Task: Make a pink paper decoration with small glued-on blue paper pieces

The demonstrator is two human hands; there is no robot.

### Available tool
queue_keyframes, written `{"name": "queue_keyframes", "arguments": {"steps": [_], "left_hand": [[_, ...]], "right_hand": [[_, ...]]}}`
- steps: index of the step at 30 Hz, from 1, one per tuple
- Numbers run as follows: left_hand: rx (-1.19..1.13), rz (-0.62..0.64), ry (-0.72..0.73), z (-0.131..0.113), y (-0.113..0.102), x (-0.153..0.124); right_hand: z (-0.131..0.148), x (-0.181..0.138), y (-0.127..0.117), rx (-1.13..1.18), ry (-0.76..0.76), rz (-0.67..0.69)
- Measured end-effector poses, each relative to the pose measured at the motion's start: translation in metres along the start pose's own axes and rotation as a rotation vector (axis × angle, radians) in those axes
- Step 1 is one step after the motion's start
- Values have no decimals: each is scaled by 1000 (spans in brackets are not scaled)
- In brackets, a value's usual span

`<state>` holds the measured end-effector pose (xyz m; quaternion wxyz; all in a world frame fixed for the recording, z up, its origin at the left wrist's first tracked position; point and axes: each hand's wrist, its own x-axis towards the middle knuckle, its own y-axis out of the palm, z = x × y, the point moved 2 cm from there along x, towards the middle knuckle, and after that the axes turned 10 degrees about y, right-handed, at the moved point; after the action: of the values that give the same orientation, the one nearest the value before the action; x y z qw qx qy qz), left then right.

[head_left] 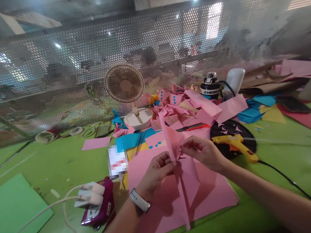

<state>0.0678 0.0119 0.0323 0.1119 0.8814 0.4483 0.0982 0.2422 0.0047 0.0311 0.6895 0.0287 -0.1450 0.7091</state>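
Note:
Both hands are on a folded pink paper piece [172,137] with a long narrow strip running down toward me, held upright above pink sheets [157,205] on the table. My left hand [160,166], with a white band at the wrist, pinches the strip from the left side. My right hand [203,152] pinches the paper's right part between thumb and fingertips. Just right of that hand, a yellow hot glue gun [234,144] lies across a round black mat [243,126] that has pink scraps on it.
Behind the hands are a small fan [139,119], a heap of pink paper pieces [177,107] and a black-topped bottle [210,85]. To the left, a purple power strip [100,214] holds white plugs with trailing cables. A green sheet [13,219] lies farther left.

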Motion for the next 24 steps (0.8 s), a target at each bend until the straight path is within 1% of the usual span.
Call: {"name": "queue_keyframes", "arguments": {"steps": [6,10,15,20,24], "left_hand": [[48,-6,49,-9,6,2],[103,-29,32,-10,9,2],[154,-79,13,-10,12,2],[166,-145,37,-9,14,3],[146,-164,41,-6,14,4]], "right_hand": [[9,-2,-1,35,-22,-47],[12,-4,-1,17,-16,-54],[11,-5,1,1,-15,-61],[7,-5,3,25,-3,-47],[4,-5,4,31,18,-46]]}}
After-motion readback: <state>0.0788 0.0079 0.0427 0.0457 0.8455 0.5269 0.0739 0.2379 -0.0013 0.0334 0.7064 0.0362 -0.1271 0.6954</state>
